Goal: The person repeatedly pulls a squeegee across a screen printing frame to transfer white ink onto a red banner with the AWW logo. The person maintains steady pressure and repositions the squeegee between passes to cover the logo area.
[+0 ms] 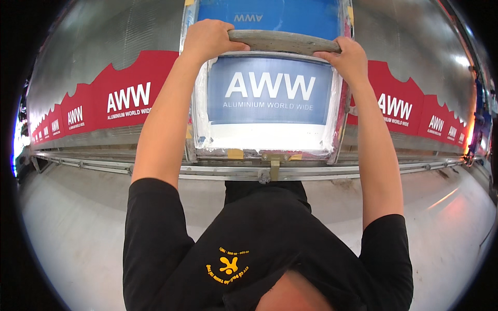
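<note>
Over the printing screen (270, 90), left hand (207, 39) and right hand (350, 59) clenched around a wooden squeegee handle (282, 41)

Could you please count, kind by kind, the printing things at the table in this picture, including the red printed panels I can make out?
Squeegee, gripped by the left hand and right hand: 1
Framed printing screen: 1
Red printed panels clearly made out, left and right: 2
Total: 4

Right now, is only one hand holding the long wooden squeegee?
No, the left hand and the right hand each grip an end of the squeegee.
</note>
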The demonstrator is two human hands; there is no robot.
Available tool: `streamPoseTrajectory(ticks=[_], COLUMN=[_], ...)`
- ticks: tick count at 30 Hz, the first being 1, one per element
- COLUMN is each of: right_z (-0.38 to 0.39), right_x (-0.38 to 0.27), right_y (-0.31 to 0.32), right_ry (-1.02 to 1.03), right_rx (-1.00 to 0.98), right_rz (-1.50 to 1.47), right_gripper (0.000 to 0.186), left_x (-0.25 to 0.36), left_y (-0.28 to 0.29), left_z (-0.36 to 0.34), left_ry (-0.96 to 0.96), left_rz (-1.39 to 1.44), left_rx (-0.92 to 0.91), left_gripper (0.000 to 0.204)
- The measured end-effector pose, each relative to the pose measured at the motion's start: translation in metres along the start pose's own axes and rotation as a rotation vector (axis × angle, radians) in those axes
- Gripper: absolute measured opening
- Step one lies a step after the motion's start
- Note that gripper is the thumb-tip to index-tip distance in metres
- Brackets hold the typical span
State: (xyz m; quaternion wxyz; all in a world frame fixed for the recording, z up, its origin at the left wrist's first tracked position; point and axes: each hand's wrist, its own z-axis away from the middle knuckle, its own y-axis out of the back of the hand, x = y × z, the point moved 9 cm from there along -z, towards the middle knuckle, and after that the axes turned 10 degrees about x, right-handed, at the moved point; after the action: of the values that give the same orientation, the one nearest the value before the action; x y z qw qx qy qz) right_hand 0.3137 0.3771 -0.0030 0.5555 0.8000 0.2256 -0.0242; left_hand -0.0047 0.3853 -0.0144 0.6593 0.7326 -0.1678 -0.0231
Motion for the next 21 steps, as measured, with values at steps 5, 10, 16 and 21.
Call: streamPoseTrajectory(ticks=[5, 10, 16, 21], right_z=[0.042, 0.154, 0.213, 0.218], right_x=[-0.017, -0.053, -0.086, -0.069], right_y=[0.004, 0.044, 0.070, 0.035], right_ry=[0.073, 0.167, 0.101, -0.029], right_rx=[0.050, 0.064, -0.032, -0.375], right_rz=[0.018, -0.033, -0.077, -0.087], right_gripper=[0.048, 0.042, 0.052, 0.067], left_x=[0.009, 0.054, 0.064, 0.054], left_y=[-0.004, 0.010, 0.021, -0.009], left_z=[0.044, 0.168, 0.224, 0.228], left_ry=[0.039, -0.049, -0.019, 0.168], left_rz=[-0.093, 0.022, 0.096, 0.102], left_rx=[-0.036, 0.141, -0.074, -0.541], left_gripper=[0.063, 0.043, 0.053, 0.076])
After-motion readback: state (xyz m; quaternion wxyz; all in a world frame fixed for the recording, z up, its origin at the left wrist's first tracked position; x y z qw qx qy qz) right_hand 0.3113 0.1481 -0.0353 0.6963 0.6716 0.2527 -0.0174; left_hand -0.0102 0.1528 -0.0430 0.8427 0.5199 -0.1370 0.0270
